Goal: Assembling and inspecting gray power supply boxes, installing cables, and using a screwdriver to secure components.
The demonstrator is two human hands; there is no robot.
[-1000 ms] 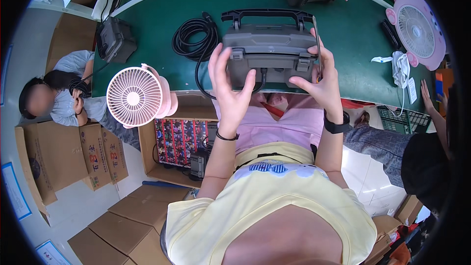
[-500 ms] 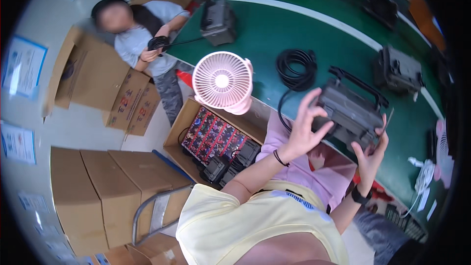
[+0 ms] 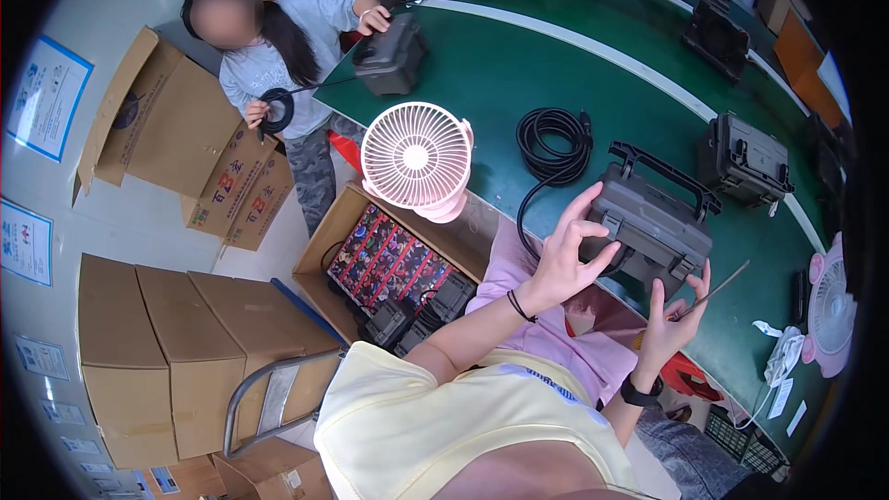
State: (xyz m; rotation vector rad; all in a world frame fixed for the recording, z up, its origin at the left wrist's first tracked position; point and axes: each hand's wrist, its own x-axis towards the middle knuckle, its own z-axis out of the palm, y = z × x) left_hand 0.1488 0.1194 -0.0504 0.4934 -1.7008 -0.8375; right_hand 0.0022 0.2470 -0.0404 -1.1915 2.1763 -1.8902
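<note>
A dark grey hard case (image 3: 655, 222) with a carry handle stands near the table's front edge, a black cable running from its left side. My left hand (image 3: 569, 259) grips its front left corner, thumb by the latch and fingers along the side. At the front right latch is my right hand (image 3: 669, 329), thumb and fingers raised close to the case. A thin screwdriver (image 3: 722, 291) is held in it, its metal shaft pointing up to the right; the grip is mostly hidden by the fingers. The coiled black cable (image 3: 554, 145) lies left of the case.
A pink fan (image 3: 417, 156) stands at the table edge. Another hard case (image 3: 744, 159) sits to the right, near a second fan (image 3: 831, 306). At far left a co-worker (image 3: 287, 56) touches a case (image 3: 391, 54). An opened carton (image 3: 310, 270) and stacked boxes (image 3: 125, 407) stand left.
My right hand has shifted down along the case's front right corner, and the screwdriver now tilts further right. The co-worker's one hand has moved onto their case; the other holds the coil.
</note>
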